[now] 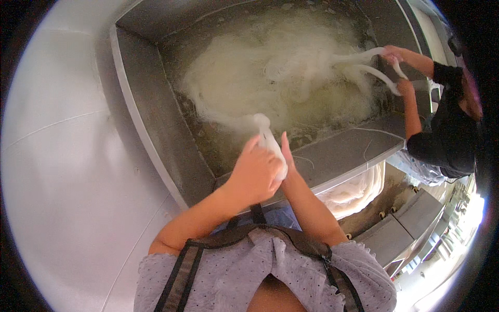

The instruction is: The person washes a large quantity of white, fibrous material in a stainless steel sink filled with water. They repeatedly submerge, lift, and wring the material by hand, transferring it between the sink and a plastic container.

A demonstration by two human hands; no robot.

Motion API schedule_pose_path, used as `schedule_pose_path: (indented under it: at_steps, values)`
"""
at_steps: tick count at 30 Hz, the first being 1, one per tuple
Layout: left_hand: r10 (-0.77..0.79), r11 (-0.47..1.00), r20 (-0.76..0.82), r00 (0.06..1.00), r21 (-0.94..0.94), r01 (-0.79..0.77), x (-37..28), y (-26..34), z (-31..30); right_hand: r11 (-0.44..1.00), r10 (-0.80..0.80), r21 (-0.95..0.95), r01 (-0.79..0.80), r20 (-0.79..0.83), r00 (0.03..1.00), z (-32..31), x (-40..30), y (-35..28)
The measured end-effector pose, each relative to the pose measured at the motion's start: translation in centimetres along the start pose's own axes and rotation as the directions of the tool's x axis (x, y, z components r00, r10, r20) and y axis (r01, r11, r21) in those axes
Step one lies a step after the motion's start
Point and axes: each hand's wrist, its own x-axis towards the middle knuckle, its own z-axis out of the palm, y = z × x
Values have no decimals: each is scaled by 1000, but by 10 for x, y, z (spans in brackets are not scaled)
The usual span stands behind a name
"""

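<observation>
A long bundle of thin white noodle-like strands [273, 146] hangs between my two hands at the near side of a metal basin. My left hand [255, 171] is curled over the lower part of the bundle. My right hand [287, 154] supports its right side, with one digit pointing up; the bundle hides most of that hand. At the bundle's far end is a rounded knob, just above the water. A large mass of loose pale strands [249, 74] floats in the basin water beyond.
Across the stainless steel basin [136, 105], at the right, a co-worker's hands [393, 54] hold a looped white bundle [376, 74]. A smooth pale wall [58, 156] stands at the left. Below the right rim sits a container of white material [354, 193], near metal cabinets [384, 238].
</observation>
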Motion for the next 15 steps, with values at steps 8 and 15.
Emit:
schedule_pose_path:
  at_steps: [8,15]
  values:
    - [-592,599,411,693,-350,720,-88,-81,105,938,-254,-329,113,-425,869,-63,56,-106]
    - [-646,438,304,701,-604,666,-52,-209,180,662,-693,-743,95,-560,455,-101,4,-135]
